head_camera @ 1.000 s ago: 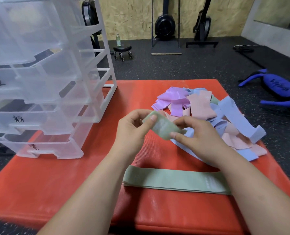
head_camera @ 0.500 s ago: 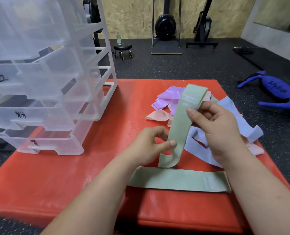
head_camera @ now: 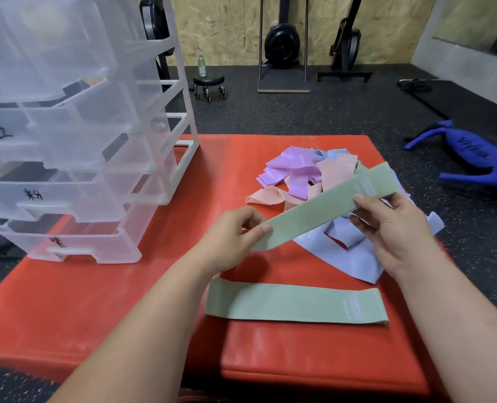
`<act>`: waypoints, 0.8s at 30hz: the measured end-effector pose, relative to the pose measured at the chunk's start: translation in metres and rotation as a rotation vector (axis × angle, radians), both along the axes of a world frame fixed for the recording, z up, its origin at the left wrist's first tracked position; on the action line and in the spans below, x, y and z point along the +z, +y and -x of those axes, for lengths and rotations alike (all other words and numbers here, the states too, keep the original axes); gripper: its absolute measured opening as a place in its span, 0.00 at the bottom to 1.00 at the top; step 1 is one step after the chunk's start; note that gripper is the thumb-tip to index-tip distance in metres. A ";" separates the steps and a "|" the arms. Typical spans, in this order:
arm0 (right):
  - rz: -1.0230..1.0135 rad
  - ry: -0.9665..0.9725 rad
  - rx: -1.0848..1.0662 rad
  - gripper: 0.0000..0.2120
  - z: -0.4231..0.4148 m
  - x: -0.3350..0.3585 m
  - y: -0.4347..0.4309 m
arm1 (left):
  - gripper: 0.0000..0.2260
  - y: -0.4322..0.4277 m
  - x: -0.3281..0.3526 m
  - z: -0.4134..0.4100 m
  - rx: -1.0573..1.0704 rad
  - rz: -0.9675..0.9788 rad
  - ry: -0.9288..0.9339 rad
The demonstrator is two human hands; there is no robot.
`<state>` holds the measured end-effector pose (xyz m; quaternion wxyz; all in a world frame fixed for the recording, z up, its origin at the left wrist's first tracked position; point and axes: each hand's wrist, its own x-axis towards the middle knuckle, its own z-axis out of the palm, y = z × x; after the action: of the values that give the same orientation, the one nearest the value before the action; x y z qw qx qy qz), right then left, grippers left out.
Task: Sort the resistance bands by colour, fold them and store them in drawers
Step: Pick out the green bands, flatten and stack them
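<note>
I hold a green resistance band [head_camera: 317, 210] stretched flat and slanted above the red mat [head_camera: 96, 301]. My left hand [head_camera: 232, 237] pinches its lower left end. My right hand [head_camera: 392, 231] pinches it near the upper right end. A second green band [head_camera: 293, 303] lies flat on the mat near the front. Behind my hands lies a mixed pile of purple [head_camera: 296, 170], pink [head_camera: 340, 170] and blue bands [head_camera: 349, 248]. The clear plastic drawer unit [head_camera: 75, 158] stands at the left of the mat, its drawers labelled in black marker.
A blue gym item [head_camera: 474, 158] lies on the dark rubber floor to the right. A small wheeled stool [head_camera: 209, 85] with a bottle and exercise machines [head_camera: 282, 48] stand by the back wall. The mat's front edge is close to me.
The green band was bunched between both hands, then hung upright, and is now pulled out straight and slanted between them. My right hand has moved right, my left hand down-left.
</note>
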<state>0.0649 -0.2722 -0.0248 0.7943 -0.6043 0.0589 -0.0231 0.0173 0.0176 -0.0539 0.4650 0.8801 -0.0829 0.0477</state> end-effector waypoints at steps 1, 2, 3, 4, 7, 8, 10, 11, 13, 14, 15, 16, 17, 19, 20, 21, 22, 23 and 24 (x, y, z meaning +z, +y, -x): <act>-0.013 0.027 -0.002 0.13 0.000 -0.001 -0.004 | 0.04 0.003 0.001 0.000 0.006 0.043 -0.001; -0.018 0.055 -0.006 0.12 0.000 -0.002 -0.007 | 0.03 0.007 0.003 0.000 0.017 0.075 0.000; -0.011 0.083 -0.005 0.12 0.001 -0.003 -0.011 | 0.02 0.010 0.004 0.001 0.032 0.092 -0.002; 0.005 0.109 0.006 0.11 0.003 -0.003 -0.014 | 0.02 0.014 0.004 0.002 0.049 0.098 -0.005; 0.057 0.172 0.059 0.07 0.015 -0.004 -0.020 | 0.01 0.020 0.007 0.009 0.096 0.130 0.002; 0.069 0.182 0.067 0.05 0.019 -0.004 -0.022 | 0.01 0.022 0.008 0.013 0.107 0.155 0.020; 0.073 0.191 0.076 0.04 0.027 -0.002 -0.026 | 0.02 0.025 0.011 0.022 0.098 0.223 0.085; 0.082 0.198 0.076 0.03 0.032 0.000 -0.028 | 0.03 0.028 0.012 0.027 0.083 0.248 0.116; 0.132 0.218 0.079 0.03 0.042 0.003 -0.033 | 0.04 0.031 0.013 0.039 0.080 0.259 0.137; 0.163 0.227 0.088 0.03 0.048 0.004 -0.034 | 0.05 0.033 0.015 0.045 0.102 0.254 0.128; 0.189 0.232 0.092 0.03 0.054 0.005 -0.036 | 0.05 0.034 0.016 0.051 0.133 0.242 0.112; 0.213 0.235 0.092 0.02 0.060 0.005 -0.039 | 0.05 0.036 0.016 0.056 0.161 0.219 0.094; 0.240 0.235 0.095 0.02 0.065 0.006 -0.041 | 0.05 0.037 0.017 0.062 0.179 0.191 0.079; 0.318 0.233 0.104 0.03 0.074 0.005 -0.048 | 0.07 0.039 0.016 0.073 0.201 0.098 0.046; 0.367 0.232 0.109 0.03 0.079 0.005 -0.050 | 0.08 0.039 0.015 0.077 0.218 0.023 0.025; 0.416 0.227 0.113 0.04 0.083 0.003 -0.054 | 0.08 0.038 0.015 0.082 0.237 -0.053 0.005; 0.463 0.221 0.115 0.03 0.088 0.003 -0.056 | 0.08 0.037 0.015 0.086 0.252 -0.115 -0.014; 0.510 0.207 0.115 0.03 0.093 0.001 -0.058 | 0.08 0.035 0.016 0.090 0.262 -0.162 -0.029; 0.553 0.189 0.113 0.03 0.097 0.000 -0.060 | 0.09 0.033 0.017 0.094 0.268 -0.199 -0.041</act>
<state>-0.0326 -0.3323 -0.0252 0.5905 -0.7996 0.0902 0.0620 -0.0769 0.0508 -0.0370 0.3632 0.9238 0.0214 0.1190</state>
